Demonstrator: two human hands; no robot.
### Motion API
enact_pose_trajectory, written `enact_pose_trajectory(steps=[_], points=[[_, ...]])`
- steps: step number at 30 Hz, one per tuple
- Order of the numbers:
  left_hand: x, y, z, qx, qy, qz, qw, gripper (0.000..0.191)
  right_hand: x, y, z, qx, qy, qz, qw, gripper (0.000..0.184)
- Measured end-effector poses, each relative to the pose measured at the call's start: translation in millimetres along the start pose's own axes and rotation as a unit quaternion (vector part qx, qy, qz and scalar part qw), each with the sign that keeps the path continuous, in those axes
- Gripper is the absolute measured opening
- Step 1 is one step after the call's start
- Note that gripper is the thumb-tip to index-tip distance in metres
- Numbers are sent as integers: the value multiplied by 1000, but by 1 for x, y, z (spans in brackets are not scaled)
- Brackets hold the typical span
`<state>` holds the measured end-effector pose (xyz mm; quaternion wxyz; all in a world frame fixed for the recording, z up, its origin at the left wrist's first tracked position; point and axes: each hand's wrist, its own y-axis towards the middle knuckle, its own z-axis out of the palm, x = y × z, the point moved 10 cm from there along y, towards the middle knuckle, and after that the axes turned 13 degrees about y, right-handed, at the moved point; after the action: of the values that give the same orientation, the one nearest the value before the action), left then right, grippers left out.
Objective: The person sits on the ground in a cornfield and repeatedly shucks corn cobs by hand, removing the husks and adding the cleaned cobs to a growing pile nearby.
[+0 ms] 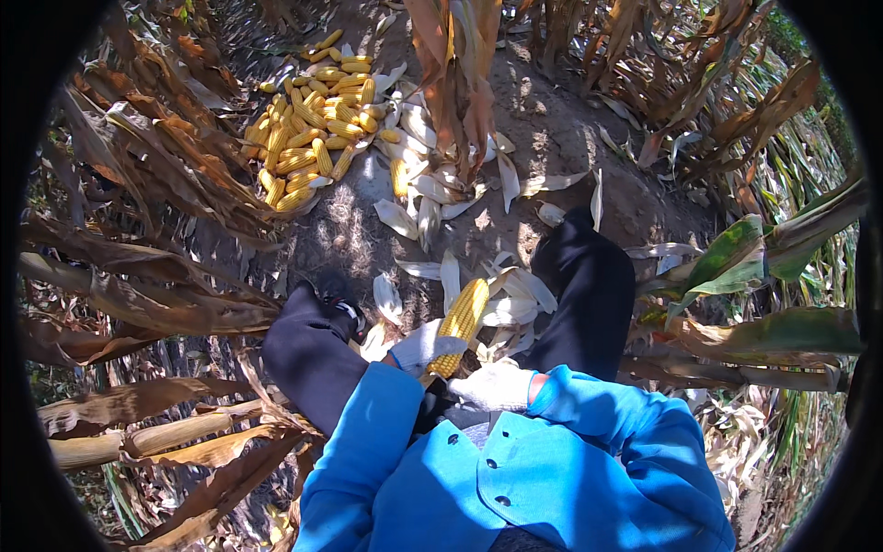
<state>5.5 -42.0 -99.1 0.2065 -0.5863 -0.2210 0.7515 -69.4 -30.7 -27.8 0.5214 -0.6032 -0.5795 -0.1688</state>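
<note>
My left hand (pixel 422 348), in a white knit glove, is wrapped around a husked yellow ear of corn (pixel 465 310) that tilts up and away from me. Close to the base of that ear is my right hand (pixel 493 387), also gloved, with its fingers curled. Pale husk (pixel 507 360) shows just above the right glove; whether the fingers grip it or the ear's stalk end is hidden. Loose corn husks (pixel 517 303) lie on the ground between my knees, just beyond the ear.
A heap of husked corn ears (pixel 310 124) lies on the soil ahead to the left, beside discarded husks (pixel 428 196). A clump of dry corn stalks (pixel 455 90) rises in front. Dry leaves (pixel 152 297) crowd my left; a thick stalk (pixel 814 221) leans in at right.
</note>
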Motion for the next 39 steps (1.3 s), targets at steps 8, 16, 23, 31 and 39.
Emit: enact_pose_trajectory(steps=[8,16,23,31,39], points=[[11,22,-89,-221,-252,-78,939,32,-33,30,-39,-97,112,48,988,40],[-249,-49,-307,-376,-280,299,831,61,-108,59,-29,-171,109,78,976,51],[-188,-26,-246,-355,-354,177,847,29,-143,80,-3,-114,67,103,986,50],[-217,-19,-246,-350,-286,222,864,32,-140,82,-1,-117,115,89,982,46],[-221,-10,-236,-272,-311,227,882,25,-144,82,2,-91,133,124,979,49]])
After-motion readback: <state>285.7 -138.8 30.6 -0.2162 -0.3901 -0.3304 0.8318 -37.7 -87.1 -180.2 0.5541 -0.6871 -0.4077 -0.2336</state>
